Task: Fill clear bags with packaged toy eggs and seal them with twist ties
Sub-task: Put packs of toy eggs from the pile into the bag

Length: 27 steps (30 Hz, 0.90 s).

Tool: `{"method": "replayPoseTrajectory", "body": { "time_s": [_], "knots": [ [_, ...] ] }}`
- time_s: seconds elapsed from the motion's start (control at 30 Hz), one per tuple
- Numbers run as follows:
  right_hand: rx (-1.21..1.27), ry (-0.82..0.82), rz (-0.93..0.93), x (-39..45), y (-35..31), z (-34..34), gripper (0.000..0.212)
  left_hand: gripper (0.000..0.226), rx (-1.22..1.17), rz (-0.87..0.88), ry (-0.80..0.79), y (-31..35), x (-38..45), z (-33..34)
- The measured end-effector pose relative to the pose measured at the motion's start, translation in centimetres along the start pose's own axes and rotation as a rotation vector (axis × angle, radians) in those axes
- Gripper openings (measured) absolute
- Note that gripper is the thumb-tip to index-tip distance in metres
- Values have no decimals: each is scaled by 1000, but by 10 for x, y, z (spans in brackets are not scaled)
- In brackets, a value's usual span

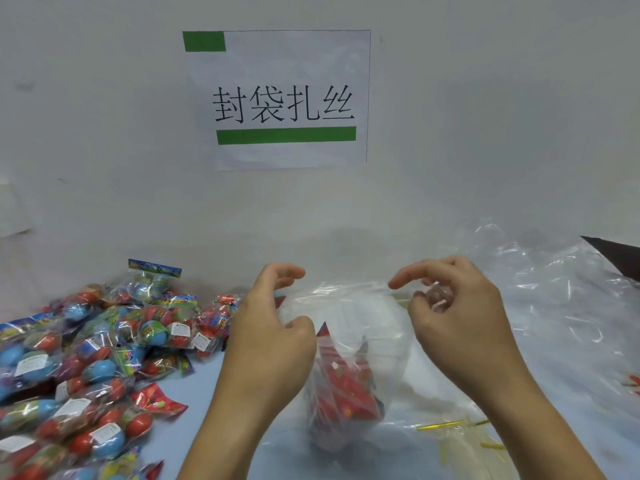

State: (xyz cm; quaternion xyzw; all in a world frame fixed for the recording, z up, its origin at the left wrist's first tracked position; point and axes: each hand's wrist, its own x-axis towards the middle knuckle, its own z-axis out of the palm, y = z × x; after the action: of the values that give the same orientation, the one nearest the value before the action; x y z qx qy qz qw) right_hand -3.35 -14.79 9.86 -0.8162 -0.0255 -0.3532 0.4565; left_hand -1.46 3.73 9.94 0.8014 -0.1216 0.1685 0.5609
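We see a thin, crinkly clear bag [349, 327] w/ red packets inside. Left hand [273, 327] pinches its rim; right hand [457, 317] pinches the opposite edge, fingers curled.

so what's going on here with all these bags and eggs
A person is packing toy eggs. Both hands hold the open mouth of a clear bag standing on the table: the left hand pinches its left edge, the right hand its right. Red egg packs already sit inside. A pile of packaged eggs lies to the left, yellow twist ties near the right forearm, spare clear bags to the right. The bag is not yet tied.
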Motion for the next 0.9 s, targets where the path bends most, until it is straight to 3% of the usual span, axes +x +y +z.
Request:
{"method": "replayPoseTrajectory", "body": {
  "time_s": [0.1,0.2,0.5,0.63,0.7,0.83,0.9],
  "knots": [
    [-121,-15,-70,0,-8,1,51,51,11,13,0,3,-1,-3],
    [-49,1,-85,0,-17,1,48,49,-3,29,-24,7,-1,-6],
    [92,35,68,2,-21,-5,37,37,-21,-49,53,2,4,-11],
    [-19,-85,181,-1,-10,0,33,31,9,-90,37,-6,4,-7],
    [-126,-75,121,0,-7,0,29,32,-49,-72,28,-7,4,-4],
    [-201,104,-170,2,-24,-8,23,35,-195,-20,-34,-5,3,-2],
    [-167,44,-271,0,-36,-13,27,35,-251,8,-96,-3,1,1]
  ]
}}
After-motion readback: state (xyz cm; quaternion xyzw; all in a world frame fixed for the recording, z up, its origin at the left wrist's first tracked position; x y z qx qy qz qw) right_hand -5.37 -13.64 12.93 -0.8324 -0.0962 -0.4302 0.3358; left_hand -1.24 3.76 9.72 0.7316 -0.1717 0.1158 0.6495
